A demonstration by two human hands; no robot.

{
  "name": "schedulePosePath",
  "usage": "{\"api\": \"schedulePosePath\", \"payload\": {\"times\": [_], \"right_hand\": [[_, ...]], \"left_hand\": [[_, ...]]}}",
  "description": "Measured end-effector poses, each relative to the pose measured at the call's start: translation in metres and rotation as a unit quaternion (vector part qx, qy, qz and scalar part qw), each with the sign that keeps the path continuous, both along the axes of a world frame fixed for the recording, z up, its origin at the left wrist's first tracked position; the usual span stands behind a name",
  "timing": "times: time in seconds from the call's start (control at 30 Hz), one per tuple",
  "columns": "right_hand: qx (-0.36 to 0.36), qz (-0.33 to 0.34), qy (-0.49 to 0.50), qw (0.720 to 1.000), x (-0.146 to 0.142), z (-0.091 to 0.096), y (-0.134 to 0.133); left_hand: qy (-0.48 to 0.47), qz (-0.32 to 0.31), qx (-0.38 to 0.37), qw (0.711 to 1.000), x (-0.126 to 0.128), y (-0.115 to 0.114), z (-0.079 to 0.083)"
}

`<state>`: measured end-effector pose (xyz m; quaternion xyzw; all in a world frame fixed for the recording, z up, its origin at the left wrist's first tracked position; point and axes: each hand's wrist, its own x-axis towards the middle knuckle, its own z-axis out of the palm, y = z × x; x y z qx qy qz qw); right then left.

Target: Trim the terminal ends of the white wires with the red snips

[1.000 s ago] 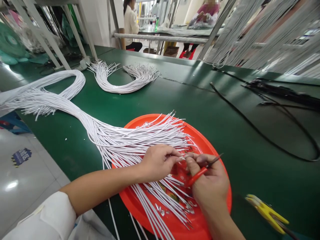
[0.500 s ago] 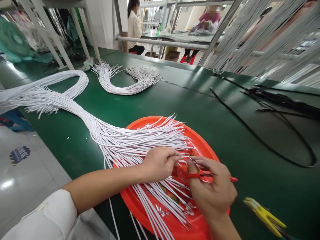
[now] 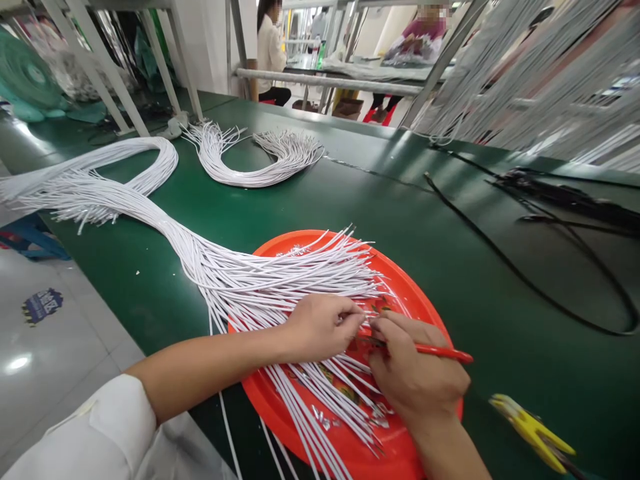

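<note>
Left hand (image 3: 320, 328), white wires (image 3: 270, 279) beneath and beside

You are in a workshop: bunches of white wires (image 3: 235, 270) lie on your long green table (image 3: 425, 227), and people (image 3: 271, 52) sit at another table (image 3: 363, 68).

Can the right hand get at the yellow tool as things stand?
Probably yes: the yellow tool lies uncovered on the green table, beside the right hand, with only the red tray's rim between. However, that hand holds a red-handled tool, so its grip looks occupied.
</note>
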<state>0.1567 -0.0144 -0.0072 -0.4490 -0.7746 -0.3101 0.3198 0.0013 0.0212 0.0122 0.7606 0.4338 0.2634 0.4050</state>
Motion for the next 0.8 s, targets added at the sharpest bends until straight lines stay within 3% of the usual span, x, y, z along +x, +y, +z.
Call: {"api": "schedulePosePath", "payload": {"times": [0.23, 0.43, 0.57, 0.67, 0.8], "right_hand": [[-0.026, -0.001, 0.003, 1.0, -0.004, -0.004, 0.0], [-0.087, -0.039, 0.111, 0.989, -0.004, -0.012, -0.002], [-0.13, -0.076, 0.2, 0.968, -0.006, -0.014, -0.005], [-0.177, -0.11, 0.314, 0.926, -0.007, -0.012, -0.005], [-0.237, -0.089, 0.527, 0.811, -0.01, -0.003, 0.0]], "left_hand": [[-0.008, 0.032, -0.013, 0.999, 0.002, -0.001, 0.001], [-0.035, 0.032, -0.017, 0.999, 0.002, -0.002, 0.001], [-0.036, 0.033, -0.02, 0.999, 0.002, -0.001, 0.002], [-0.054, 0.044, -0.018, 0.997, 0.002, 0.0, 0.002], [-0.083, 0.059, -0.021, 0.995, 0.002, -0.001, 0.0]]}}
